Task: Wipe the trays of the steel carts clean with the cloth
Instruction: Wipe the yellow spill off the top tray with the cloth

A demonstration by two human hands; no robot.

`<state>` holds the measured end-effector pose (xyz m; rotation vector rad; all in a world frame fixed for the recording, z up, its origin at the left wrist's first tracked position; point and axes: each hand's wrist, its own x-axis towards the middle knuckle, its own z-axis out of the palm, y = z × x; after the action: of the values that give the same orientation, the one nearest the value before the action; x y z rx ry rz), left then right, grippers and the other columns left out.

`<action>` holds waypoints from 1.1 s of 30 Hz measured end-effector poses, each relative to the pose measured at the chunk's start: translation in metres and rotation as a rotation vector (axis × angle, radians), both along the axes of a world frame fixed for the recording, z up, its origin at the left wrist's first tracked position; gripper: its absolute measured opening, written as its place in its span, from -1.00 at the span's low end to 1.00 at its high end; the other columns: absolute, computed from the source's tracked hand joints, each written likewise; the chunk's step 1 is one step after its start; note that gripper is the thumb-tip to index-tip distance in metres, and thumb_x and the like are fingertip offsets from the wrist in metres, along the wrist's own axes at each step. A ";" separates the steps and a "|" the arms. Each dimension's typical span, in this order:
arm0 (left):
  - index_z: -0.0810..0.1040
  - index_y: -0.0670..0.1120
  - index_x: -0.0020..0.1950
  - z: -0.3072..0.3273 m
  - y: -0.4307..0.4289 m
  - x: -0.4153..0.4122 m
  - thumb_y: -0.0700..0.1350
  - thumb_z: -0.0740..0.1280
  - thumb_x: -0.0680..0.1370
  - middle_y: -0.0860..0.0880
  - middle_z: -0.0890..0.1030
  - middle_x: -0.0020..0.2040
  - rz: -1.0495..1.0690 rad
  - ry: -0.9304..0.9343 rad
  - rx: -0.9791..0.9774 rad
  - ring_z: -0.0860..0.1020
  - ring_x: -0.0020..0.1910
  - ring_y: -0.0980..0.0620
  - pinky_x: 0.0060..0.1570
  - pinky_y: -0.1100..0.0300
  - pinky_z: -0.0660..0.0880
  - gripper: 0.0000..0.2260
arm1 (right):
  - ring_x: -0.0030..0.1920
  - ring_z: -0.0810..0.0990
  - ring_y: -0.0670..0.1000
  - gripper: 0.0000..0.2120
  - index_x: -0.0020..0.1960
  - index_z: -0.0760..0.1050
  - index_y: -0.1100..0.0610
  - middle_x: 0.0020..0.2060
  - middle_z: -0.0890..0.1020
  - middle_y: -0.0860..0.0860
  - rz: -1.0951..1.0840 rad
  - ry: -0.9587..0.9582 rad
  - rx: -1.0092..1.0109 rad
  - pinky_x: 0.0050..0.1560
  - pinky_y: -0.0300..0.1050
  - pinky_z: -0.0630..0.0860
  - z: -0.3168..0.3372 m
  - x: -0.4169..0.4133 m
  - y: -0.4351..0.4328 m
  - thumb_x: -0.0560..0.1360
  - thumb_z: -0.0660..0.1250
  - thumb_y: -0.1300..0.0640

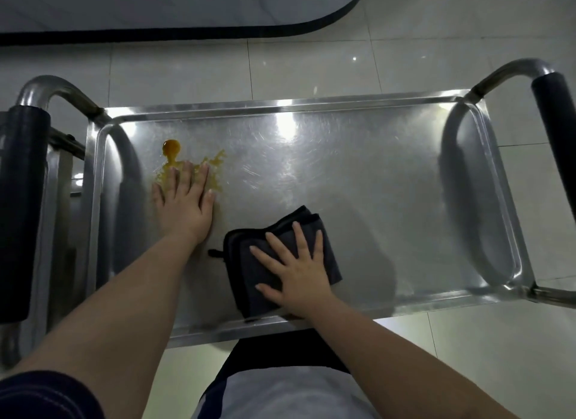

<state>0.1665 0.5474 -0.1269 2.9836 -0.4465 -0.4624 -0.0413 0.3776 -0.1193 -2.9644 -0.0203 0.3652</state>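
The room reads as a food-service space, a canteen or restaurant rather than a home, though which of the two cannot be told. A stainless-steel service cart stands on glossy pale floor tiles. Its shallow rimmed tray is scratched from use, and bent tube handles with black foam grips rise at both ends. An orange-brown sauce spill lies on the tray. Beyond the cart sits a pale tabletop with a rounded corner and dark edge band.

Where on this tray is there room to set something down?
The right half of the tray is bare, from the cloth to the right handle. Crowded left: left hand on the orange spill, right hand on the cloth.
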 end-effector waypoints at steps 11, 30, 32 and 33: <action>-0.13 0.23 0.58 -0.003 -0.001 0.001 0.16 -0.10 0.65 0.08 -0.12 0.61 0.004 -0.012 0.022 -0.17 0.58 -0.04 0.49 -0.14 -0.24 -0.51 | 0.52 -0.04 0.41 -0.32 0.56 -0.01 -0.23 0.56 0.18 -0.01 -0.468 0.170 -0.155 0.37 0.56 -0.06 0.007 -0.100 -0.163 0.49 -0.05 -0.40; -0.19 0.20 0.57 0.020 0.002 -0.008 0.15 -0.07 0.65 0.04 -0.24 0.59 -0.071 0.114 -0.113 -0.34 0.53 0.00 0.50 -0.13 -0.27 -0.49 | 0.52 -0.25 0.37 -0.29 0.58 -0.11 -0.22 0.59 -0.04 -0.01 -0.027 0.075 0.022 0.39 0.44 -0.33 0.008 -0.009 0.022 0.51 -0.04 -0.41; -0.19 0.19 0.56 0.027 0.001 -0.034 0.11 -0.03 0.66 0.06 -0.23 0.59 -0.073 0.089 -0.198 -0.34 0.51 0.03 0.50 -0.12 -0.27 -0.48 | 0.53 -0.27 0.32 -0.33 0.57 -0.16 -0.25 0.59 -0.05 -0.04 -0.100 0.070 0.033 0.41 0.41 -0.30 0.008 -0.009 -0.009 0.53 -0.09 -0.40; -0.20 0.18 0.56 0.030 -0.001 -0.049 0.09 0.00 0.67 0.07 -0.22 0.59 -0.064 0.085 -0.233 -0.35 0.50 0.05 0.49 -0.10 -0.28 -0.48 | 0.52 -0.33 0.28 -0.35 0.55 -0.24 -0.28 0.59 -0.11 -0.06 -0.147 0.086 0.051 0.42 0.39 -0.32 0.006 -0.006 -0.026 0.53 -0.13 -0.40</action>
<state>0.1171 0.5461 -0.0968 2.7220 -0.5481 -0.5037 -0.0473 0.3519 -0.1131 -2.8747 0.1940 0.4637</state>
